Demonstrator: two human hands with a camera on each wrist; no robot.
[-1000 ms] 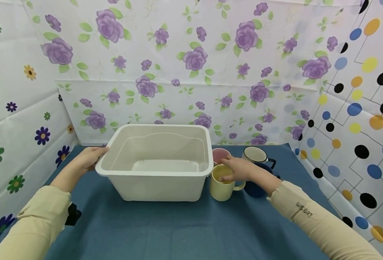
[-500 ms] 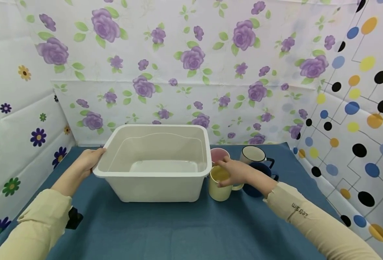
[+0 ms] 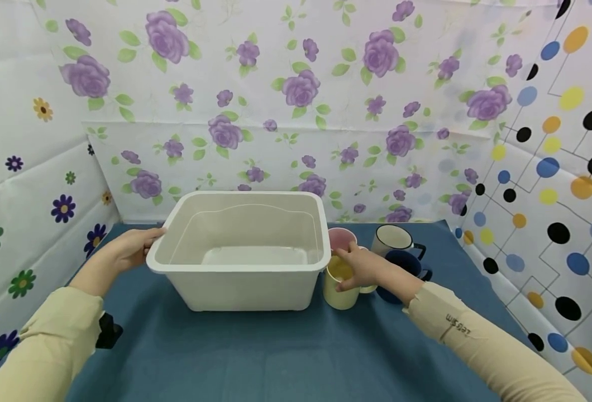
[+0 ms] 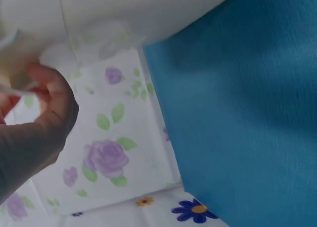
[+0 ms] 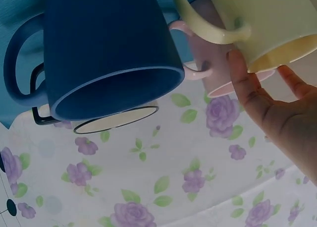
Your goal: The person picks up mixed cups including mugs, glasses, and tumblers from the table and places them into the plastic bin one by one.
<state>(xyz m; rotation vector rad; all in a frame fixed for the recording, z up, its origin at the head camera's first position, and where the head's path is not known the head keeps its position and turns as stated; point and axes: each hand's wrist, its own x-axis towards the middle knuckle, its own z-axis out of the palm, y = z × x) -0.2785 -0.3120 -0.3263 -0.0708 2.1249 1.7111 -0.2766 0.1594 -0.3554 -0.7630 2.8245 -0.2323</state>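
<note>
A large cream-white plastic basin [image 3: 246,291] stands upright on the blue cloth with nothing inside. At its left edge my left hand [image 3: 131,248] grips the rim, thumb and fingers curled about it; the left wrist view shows that hand [image 4: 52,113] beside the basin wall [image 4: 138,14]. Right of the basin, my right hand [image 3: 366,268] holds a yellow mug [image 3: 335,298] near its top, fingertips at the rim. The right wrist view shows the yellow mug's handle [image 5: 210,31] free of the fingers. Directly behind it is a pink mug [image 3: 343,237], partly hidden.
A dark blue mug [image 5: 109,43] stands under my right wrist, and behind it a white mug [image 3: 382,247] with a black rim and handle. Floral sheets [image 3: 256,78] rise at the back and sides. The blue cloth [image 3: 286,357] extends in front of the basin.
My right hand's thumb has shifted down from inside the yellow mug's opening to its outer side. My left hand keeps hold of the basin, which stays in place.
</note>
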